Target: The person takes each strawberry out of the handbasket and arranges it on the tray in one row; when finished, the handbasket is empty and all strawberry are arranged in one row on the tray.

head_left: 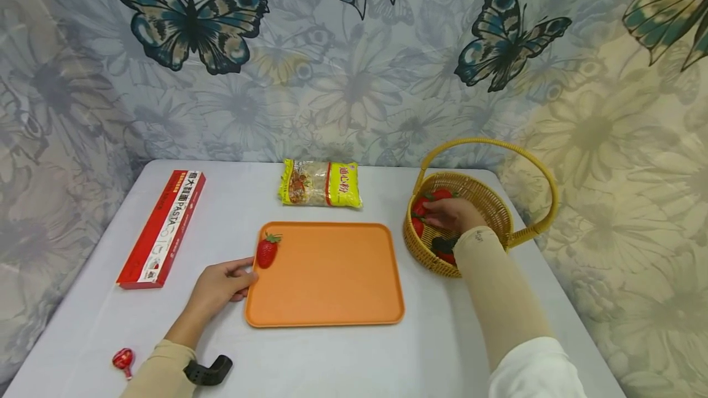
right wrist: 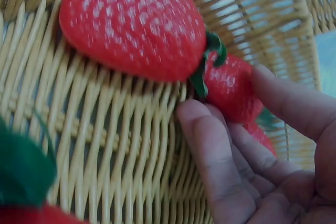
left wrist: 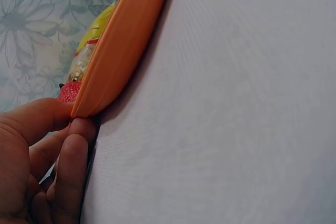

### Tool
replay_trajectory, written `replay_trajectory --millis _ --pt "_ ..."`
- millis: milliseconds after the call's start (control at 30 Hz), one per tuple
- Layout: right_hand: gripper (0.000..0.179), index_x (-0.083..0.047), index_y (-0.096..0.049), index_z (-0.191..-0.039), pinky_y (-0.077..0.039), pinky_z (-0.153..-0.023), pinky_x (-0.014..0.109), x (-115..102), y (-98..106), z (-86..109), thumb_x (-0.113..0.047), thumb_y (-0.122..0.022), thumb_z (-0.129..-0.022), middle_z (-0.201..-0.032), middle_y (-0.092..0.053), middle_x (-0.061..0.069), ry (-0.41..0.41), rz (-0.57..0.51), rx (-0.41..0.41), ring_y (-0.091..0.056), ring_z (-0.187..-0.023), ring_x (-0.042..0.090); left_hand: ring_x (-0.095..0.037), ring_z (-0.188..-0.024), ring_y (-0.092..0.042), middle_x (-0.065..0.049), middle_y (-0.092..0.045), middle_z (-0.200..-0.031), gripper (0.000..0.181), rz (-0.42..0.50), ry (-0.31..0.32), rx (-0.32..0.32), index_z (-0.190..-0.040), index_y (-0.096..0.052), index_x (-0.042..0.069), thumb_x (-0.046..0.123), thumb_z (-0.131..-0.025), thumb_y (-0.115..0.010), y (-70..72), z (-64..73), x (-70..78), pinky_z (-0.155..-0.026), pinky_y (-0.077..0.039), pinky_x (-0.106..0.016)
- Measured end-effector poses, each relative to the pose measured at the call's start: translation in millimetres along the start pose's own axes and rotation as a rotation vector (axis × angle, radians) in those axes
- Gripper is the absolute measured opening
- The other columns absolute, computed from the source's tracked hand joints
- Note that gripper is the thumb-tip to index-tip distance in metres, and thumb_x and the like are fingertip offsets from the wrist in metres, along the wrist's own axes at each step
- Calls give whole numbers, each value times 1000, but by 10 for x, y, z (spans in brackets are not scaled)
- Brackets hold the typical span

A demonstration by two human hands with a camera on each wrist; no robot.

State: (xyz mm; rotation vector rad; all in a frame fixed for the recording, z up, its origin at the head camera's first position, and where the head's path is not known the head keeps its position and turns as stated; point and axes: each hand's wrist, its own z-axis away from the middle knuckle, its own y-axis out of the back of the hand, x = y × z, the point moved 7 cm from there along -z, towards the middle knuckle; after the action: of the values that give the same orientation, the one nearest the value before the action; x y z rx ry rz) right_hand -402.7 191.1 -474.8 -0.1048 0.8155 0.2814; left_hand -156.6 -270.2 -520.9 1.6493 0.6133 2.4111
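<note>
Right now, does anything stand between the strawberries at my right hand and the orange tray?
Yes, the basket does: its left wall rises between those strawberries and the tray, so they'd probably need lifting over it. Past that wall, nothing visible stands in the way.

Indoor setting: butterfly-patterned walls (head_left: 354, 91), white table (head_left: 332, 361)

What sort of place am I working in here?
Probably a small staged tabletop set-up, perhaps for recording, rather than a working kitchen: a white table against a butterfly-print backdrop, with an orange tray set out on it.
</note>
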Motion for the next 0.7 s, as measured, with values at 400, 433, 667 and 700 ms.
replay_trajectory --millis 400,433,667,700 --pt "54 5 -30 -144 -54 -74 19 -24 5 19 -16 -54 -100 -138 -37 22 -5 71 1 -64 -74 13 -15 -65 -60 -6 -61 -83 52 -3 -10 8 -132 -61 4 24 -87 -76 -17 20 42 -58 -56 -27" --pt "60 6 -24 -148 -54 -76 20 -29 15 38 -16 -54 -100 -146 -30 25 2 63 5 -64 -75 13 -16 -65 -60 -6 -61 -83 52 -3 -7 8 -132 -61 4 24 -87 -76 -17 19 39 -59 -56 -27" --pt "45 7 -45 -135 -54 -82 26 -128 92 223 -14 -59 -98 -131 -51 22 92 67 33 -66 -81 18 -16 -65 -60 -6 -61 -82 53 -4 -14 9 -132 -61 3 24 -87 -76 2 22 29 -58 -56 -26" --pt "34 4 -54 -125 -55 -82 27 -150 95 265 -15 -60 -97 -119 -58 17 107 82 32 -67 -81 18 -16 -64 -60 -6 -61 -82 52 -5 -14 10 -132 -61 3 24 -87 -76 8 21 23 -58 -56 -26"
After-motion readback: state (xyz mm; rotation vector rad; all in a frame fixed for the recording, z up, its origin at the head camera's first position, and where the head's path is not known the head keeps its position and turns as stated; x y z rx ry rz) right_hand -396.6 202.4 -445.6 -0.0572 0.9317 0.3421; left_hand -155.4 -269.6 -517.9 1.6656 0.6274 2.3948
